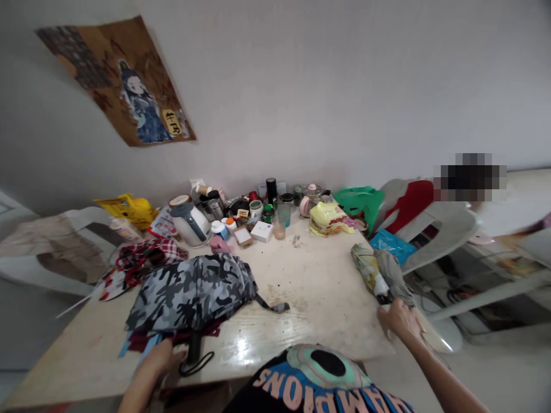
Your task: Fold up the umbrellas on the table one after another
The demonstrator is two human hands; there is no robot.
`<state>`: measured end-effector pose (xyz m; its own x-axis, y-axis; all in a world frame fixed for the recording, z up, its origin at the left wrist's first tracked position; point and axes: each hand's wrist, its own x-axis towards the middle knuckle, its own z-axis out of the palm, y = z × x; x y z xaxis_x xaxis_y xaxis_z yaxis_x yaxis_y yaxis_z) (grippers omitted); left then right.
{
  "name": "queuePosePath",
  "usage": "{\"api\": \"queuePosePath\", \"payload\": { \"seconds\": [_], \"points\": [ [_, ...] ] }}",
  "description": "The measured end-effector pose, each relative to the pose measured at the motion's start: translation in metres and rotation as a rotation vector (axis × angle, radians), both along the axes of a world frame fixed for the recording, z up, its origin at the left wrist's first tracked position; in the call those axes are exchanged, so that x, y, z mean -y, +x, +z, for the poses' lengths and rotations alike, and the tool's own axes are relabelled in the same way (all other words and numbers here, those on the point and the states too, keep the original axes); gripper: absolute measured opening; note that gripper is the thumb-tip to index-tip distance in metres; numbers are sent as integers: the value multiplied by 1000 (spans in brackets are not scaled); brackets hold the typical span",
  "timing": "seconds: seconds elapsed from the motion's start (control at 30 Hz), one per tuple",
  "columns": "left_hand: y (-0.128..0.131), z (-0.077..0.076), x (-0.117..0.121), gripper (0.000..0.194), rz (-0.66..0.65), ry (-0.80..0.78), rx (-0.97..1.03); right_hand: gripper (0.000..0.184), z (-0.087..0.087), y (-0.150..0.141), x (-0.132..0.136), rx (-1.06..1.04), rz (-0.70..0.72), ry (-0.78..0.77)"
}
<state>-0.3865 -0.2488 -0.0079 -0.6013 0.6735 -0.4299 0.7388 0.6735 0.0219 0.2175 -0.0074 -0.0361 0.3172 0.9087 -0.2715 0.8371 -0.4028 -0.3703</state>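
A loosely folded camouflage umbrella [193, 292] in grey, black and white lies on the left of the table, its strap trailing right and its black handle [194, 347] pointing toward me. Beside that handle, at the near edge, is my left hand [161, 358]; its fingers are mostly hidden. Dark red and light blue cloth shows beneath the umbrella. At the table's right edge my right hand [400, 321] is closed around the lower end of a grey folded umbrella [392, 275]. A yellow patterned folded umbrella [365, 265] lies right next to it.
Along the wall stand an electric kettle [190, 222], several bottles and cups, a white box [262, 231] and a yellow bag [327, 218]. Chairs flank the table; a green bag [360, 201] and a blue bag [392, 246] are at the right one. A person [469, 178] is farther right.
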Motion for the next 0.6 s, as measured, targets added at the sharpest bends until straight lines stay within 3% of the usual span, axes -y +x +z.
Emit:
{"api": "queuePosePath", "payload": {
  "seconds": [0.13,0.23,0.37,0.5,0.6],
  "points": [
    [20,24,-18,35,-131,-14,256,33,13,-12,-5,-281,-114,46],
    [56,50,-47,32,-326,185,351,14,27,-19,-9,-537,-92,39],
    [120,72,-91,30,-464,310,516,24,54,-28,8,-949,-10,59],
    [186,82,-129,34,-492,405,866,33,87,-43,43,-1424,152,57],
    [232,93,-157,46,-402,478,1206,38,108,-61,63,-1502,318,54]
  ]
}}
